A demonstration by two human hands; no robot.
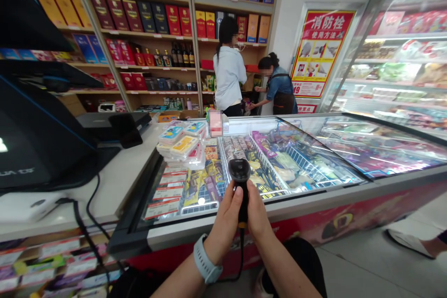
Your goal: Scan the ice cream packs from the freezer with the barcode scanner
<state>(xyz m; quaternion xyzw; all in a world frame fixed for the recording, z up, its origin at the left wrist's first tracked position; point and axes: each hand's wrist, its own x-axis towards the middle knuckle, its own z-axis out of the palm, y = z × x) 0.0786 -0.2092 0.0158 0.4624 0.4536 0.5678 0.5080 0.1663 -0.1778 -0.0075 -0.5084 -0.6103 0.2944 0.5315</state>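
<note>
Both hands (240,212) wrapped round barcode scanner (239,171), apparently to steady it upright; scanner before the freezer (223,216); cable (241,256) hanging below; trigger contact hidden, cannot tell.

Left wrist: a broad, pale grey-blue watch strap (206,259), with small slots along its band; the dial is hidden. Left hand (225,223) and right hand (257,214): bare, as are the visible forearms (284,260). Legs: plain black legwear (303,260).
</note>
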